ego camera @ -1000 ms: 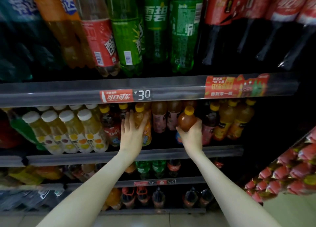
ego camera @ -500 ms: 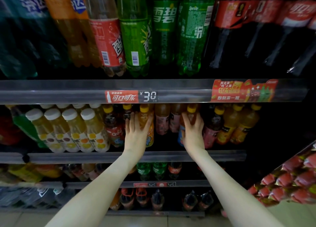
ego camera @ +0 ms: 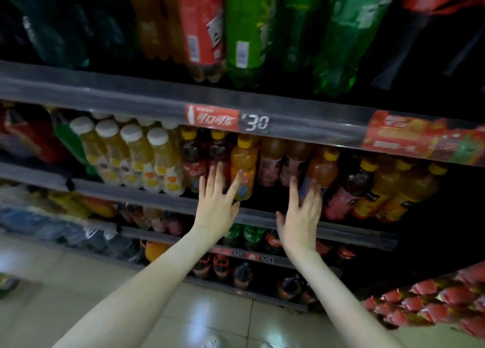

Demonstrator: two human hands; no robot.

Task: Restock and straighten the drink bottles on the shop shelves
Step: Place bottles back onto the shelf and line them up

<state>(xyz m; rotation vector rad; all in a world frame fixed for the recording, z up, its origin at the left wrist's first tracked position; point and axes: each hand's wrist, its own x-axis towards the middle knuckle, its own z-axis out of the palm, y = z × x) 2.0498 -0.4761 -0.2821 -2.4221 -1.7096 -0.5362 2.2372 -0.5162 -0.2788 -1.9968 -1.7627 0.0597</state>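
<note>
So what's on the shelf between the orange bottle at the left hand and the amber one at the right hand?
Two pink-labelled bottles, side by side, in the head view.

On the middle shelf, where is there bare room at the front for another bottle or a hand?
Front edge between the orange bottle by the left hand and the amber bottle by the right hand: dark gap, pink-labelled bottles sit further back. Crowded: the white-capped juice row and yellow-capped bottles at right.
</note>
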